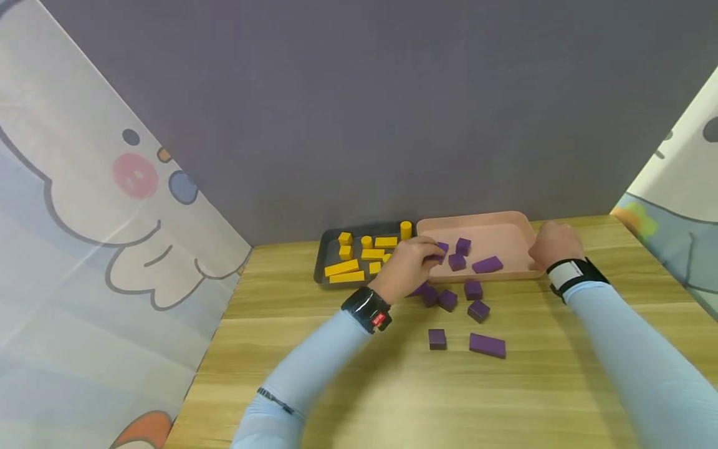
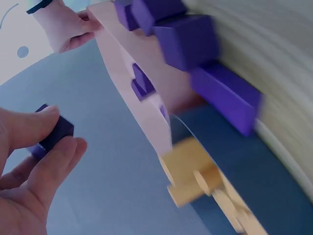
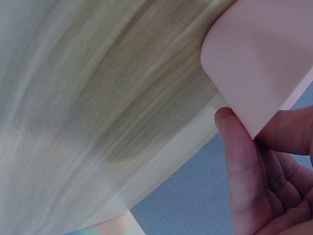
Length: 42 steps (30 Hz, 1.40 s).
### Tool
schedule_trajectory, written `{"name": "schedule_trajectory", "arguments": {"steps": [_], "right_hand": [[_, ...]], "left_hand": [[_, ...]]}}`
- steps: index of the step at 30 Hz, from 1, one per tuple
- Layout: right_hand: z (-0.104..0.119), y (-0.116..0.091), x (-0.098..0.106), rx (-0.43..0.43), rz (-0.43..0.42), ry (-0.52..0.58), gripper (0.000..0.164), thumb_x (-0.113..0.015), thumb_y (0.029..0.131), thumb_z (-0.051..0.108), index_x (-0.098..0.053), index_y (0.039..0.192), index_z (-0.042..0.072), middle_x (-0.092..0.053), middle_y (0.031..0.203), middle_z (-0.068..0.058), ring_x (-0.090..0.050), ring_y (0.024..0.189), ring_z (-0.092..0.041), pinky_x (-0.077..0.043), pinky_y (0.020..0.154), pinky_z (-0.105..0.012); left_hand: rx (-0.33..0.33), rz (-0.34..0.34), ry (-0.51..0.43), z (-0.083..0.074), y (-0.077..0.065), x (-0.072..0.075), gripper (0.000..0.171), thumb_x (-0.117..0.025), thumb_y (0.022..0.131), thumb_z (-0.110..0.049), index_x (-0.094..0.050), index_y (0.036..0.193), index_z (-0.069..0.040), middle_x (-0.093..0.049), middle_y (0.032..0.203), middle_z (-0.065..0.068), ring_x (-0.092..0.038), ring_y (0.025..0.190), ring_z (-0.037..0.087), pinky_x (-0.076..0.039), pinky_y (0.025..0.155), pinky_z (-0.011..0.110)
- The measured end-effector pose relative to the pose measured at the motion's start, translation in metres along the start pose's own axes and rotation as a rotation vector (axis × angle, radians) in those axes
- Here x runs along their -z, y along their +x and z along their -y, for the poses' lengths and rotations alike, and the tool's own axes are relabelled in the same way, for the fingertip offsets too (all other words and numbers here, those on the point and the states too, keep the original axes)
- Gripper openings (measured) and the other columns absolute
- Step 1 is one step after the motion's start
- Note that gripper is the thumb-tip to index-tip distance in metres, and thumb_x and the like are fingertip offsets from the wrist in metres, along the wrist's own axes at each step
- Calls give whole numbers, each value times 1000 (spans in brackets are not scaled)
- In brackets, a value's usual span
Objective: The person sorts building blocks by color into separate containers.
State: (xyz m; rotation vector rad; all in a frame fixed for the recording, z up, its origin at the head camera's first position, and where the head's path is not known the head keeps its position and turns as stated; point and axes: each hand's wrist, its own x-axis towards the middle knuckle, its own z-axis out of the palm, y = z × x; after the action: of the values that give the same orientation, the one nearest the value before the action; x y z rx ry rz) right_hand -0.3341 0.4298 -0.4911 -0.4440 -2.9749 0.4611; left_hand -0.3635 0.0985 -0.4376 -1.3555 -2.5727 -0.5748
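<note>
My left hand [image 1: 406,264] pinches a purple block [image 2: 62,129] between thumb and fingers, above the left part of the pink tray [image 1: 502,236]. At the tray's right end, my right hand [image 1: 556,244] grips the rim, thumb on one side of the wall and fingers on the other in the right wrist view. Inside the tray lie purple cubes [image 1: 463,246] and a flat purple block [image 1: 487,265]. Several more purple cubes [image 1: 448,300] sit on the table just in front of it. Part of another purple piece is hidden behind my left hand.
A dark grey tray [image 1: 319,265] with several yellow blocks [image 1: 343,268] and cylinders [image 1: 406,230] adjoins the pink tray's left side. Closer to me on the wooden table [image 1: 392,399] lie a purple cube [image 1: 437,339] and a long purple block [image 1: 487,345]. A grey wall [image 1: 392,125] rises behind.
</note>
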Motion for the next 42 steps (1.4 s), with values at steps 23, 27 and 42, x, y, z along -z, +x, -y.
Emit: {"name": "schedule_trajectory", "arguments": {"steps": [23, 27, 42], "right_hand": [[5, -1, -2, -69, 15, 32, 21, -73, 79, 9, -63, 71, -7, -60, 66, -19, -55, 63, -35, -46, 52, -36], [6, -1, -3, -85, 25, 30, 20, -73, 80, 8, -64, 76, -9, -60, 68, -20, -55, 64, -35, -45, 52, -34], [5, 0, -4, -63, 20, 8, 26, -78, 77, 9, -63, 78, -12, -62, 70, -23, -56, 64, -36, -50, 54, -38]], "left_hand": [[101, 228, 21, -14, 84, -93, 34, -71, 96, -9, -71, 128, -20, -70, 122, -5, -65, 113, 6, -50, 100, 13], [96, 227, 16, -9, 84, -98, 32, -70, 97, -11, -71, 129, -19, -70, 122, -3, -65, 111, 7, -52, 98, 13], [112, 219, 81, -11, 86, -97, 28, -72, 97, -20, -74, 125, -22, -74, 122, -7, -67, 115, 8, -50, 104, 16]]}}
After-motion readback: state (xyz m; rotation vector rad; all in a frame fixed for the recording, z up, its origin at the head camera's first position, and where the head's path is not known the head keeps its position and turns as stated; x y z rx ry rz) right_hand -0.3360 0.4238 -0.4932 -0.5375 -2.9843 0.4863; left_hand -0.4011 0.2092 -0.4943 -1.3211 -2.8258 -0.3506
